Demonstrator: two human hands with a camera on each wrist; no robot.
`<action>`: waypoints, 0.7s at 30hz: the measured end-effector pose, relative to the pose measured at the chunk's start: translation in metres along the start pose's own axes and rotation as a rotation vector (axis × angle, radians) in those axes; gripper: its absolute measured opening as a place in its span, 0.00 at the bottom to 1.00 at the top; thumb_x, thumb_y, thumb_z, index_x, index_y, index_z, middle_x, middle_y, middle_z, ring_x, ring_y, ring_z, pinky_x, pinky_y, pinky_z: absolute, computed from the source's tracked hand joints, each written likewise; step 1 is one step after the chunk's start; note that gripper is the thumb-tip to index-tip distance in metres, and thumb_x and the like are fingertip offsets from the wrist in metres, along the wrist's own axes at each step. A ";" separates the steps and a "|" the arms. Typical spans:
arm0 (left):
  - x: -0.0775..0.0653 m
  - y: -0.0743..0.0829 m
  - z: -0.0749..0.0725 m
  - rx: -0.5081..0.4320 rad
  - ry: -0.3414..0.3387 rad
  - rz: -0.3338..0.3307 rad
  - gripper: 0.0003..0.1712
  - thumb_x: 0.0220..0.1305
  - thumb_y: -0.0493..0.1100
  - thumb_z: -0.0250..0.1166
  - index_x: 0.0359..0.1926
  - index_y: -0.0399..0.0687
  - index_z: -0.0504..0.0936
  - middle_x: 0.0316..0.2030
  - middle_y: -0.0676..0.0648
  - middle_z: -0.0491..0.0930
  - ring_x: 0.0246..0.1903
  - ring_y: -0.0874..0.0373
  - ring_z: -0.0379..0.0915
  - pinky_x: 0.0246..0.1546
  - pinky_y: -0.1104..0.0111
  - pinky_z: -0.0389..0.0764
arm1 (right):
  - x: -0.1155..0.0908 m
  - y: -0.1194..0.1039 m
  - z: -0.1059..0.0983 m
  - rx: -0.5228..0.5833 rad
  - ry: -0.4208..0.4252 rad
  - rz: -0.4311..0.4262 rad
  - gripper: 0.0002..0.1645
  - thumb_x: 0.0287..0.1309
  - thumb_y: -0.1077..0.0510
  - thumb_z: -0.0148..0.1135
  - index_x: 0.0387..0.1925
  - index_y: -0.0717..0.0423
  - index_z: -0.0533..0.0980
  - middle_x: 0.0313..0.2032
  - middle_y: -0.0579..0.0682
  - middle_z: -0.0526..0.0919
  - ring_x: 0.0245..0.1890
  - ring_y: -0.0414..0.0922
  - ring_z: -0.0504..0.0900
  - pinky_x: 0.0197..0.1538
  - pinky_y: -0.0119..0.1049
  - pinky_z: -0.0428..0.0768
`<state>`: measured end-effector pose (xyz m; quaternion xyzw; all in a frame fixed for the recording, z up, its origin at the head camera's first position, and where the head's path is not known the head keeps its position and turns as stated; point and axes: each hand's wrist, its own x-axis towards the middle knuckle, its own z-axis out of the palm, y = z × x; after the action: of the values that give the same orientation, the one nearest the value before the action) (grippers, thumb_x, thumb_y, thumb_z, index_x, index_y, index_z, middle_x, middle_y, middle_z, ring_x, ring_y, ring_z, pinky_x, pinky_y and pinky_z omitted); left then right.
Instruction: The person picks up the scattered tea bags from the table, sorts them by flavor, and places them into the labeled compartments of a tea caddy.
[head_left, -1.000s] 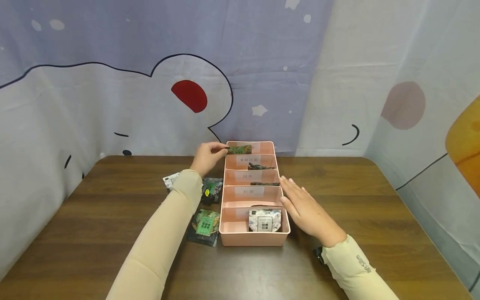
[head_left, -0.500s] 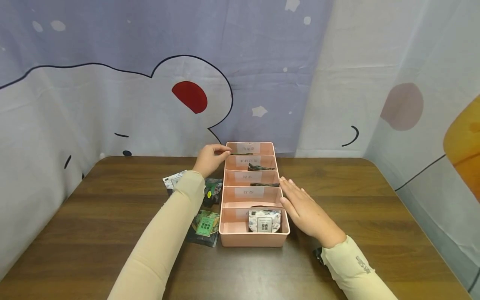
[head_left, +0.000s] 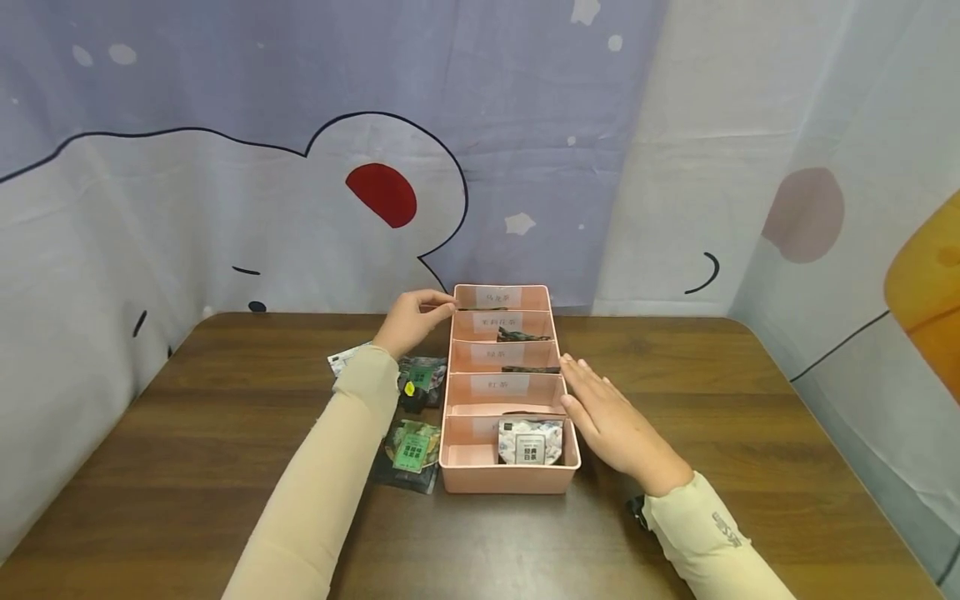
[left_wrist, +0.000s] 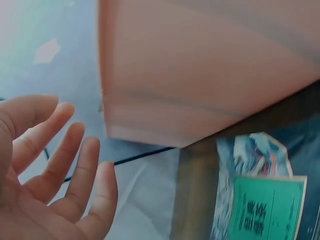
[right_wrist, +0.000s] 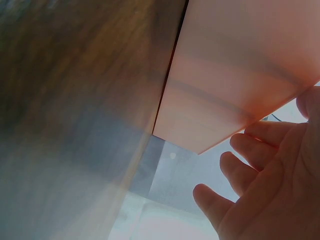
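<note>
A pink divided box [head_left: 504,481] with paper-labelled compartments stands mid-table. My left hand [head_left: 408,323] is at its back left corner, fingers relaxed and loosely spread, holding nothing in the left wrist view. In the back compartment, only the thin upper edge of a green tea packet [head_left: 483,309] shows. My right hand [head_left: 622,425] lies along the box's right side, fingers straight and fingertips at the rim. A white tea packet [head_left: 530,443] stands in the front compartment. Dark packets [head_left: 522,335] poke up in compartments further back.
Left of the box on the wooden table [head_left: 225,433] lie a green-labelled tea packet [head_left: 411,450], a dark packet [head_left: 426,375] and a white packet [head_left: 343,358], the last partly behind my left arm. A printed curtain [head_left: 540,167] hangs behind the table.
My left hand has lowered the green tea packet into the back compartment and let it go, then drawn slightly left. My right hand has stayed in place.
</note>
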<state>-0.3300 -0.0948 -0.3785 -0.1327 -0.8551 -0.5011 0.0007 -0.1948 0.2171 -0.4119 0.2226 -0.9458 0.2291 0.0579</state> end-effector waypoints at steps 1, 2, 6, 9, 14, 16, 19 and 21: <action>-0.001 -0.001 -0.002 -0.009 -0.001 0.001 0.17 0.75 0.44 0.61 0.58 0.39 0.83 0.57 0.41 0.81 0.57 0.46 0.77 0.57 0.52 0.80 | 0.000 0.000 0.000 0.000 0.002 0.001 0.34 0.81 0.48 0.40 0.78 0.62 0.54 0.77 0.57 0.56 0.77 0.59 0.52 0.75 0.61 0.52; -0.003 -0.002 -0.005 -0.017 0.000 0.002 0.17 0.75 0.43 0.61 0.58 0.39 0.83 0.57 0.40 0.81 0.57 0.46 0.76 0.56 0.52 0.80 | 0.000 0.000 0.000 -0.001 0.001 0.003 0.34 0.81 0.48 0.40 0.78 0.62 0.54 0.77 0.57 0.55 0.77 0.58 0.52 0.76 0.61 0.52; -0.013 -0.008 -0.019 -0.039 0.017 -0.014 0.17 0.76 0.43 0.60 0.59 0.39 0.81 0.60 0.38 0.78 0.59 0.44 0.75 0.57 0.51 0.80 | 0.000 0.001 -0.001 0.000 -0.002 0.003 0.34 0.81 0.48 0.39 0.78 0.62 0.54 0.77 0.58 0.56 0.77 0.58 0.52 0.76 0.61 0.52; -0.021 -0.017 -0.030 -0.065 0.051 -0.047 0.20 0.77 0.43 0.58 0.62 0.38 0.79 0.61 0.37 0.76 0.60 0.42 0.73 0.59 0.49 0.78 | 0.000 0.001 0.000 0.000 -0.009 0.006 0.34 0.81 0.47 0.39 0.78 0.61 0.54 0.77 0.57 0.56 0.77 0.58 0.52 0.76 0.60 0.51; -0.033 -0.032 -0.048 -0.143 0.156 -0.102 0.22 0.77 0.43 0.57 0.66 0.36 0.74 0.60 0.34 0.75 0.61 0.40 0.72 0.61 0.46 0.75 | 0.000 0.001 0.000 0.001 -0.009 0.011 0.35 0.81 0.47 0.39 0.78 0.61 0.54 0.78 0.57 0.55 0.77 0.58 0.52 0.76 0.61 0.51; -0.038 -0.036 -0.055 -0.150 0.196 -0.120 0.22 0.77 0.42 0.56 0.66 0.35 0.73 0.60 0.33 0.75 0.60 0.39 0.72 0.61 0.47 0.76 | 0.000 0.001 0.000 0.000 -0.004 0.008 0.35 0.81 0.47 0.39 0.78 0.62 0.54 0.77 0.58 0.55 0.77 0.58 0.52 0.75 0.61 0.52; -0.046 -0.042 -0.063 -0.139 0.253 -0.156 0.23 0.77 0.41 0.55 0.66 0.33 0.72 0.60 0.31 0.75 0.60 0.40 0.73 0.61 0.48 0.77 | 0.000 0.001 0.000 0.001 -0.002 0.007 0.35 0.81 0.47 0.39 0.78 0.63 0.54 0.77 0.58 0.55 0.77 0.59 0.52 0.75 0.62 0.52; -0.050 -0.046 -0.068 -0.134 0.286 -0.191 0.23 0.77 0.41 0.54 0.67 0.34 0.71 0.61 0.32 0.75 0.60 0.40 0.73 0.61 0.49 0.77 | 0.000 0.001 0.001 0.001 -0.004 0.010 0.35 0.81 0.47 0.38 0.78 0.63 0.54 0.77 0.58 0.55 0.77 0.59 0.52 0.75 0.62 0.52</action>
<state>-0.3009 -0.1856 -0.3914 0.0223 -0.8196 -0.5687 0.0659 -0.1952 0.2178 -0.4130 0.2185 -0.9469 0.2292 0.0547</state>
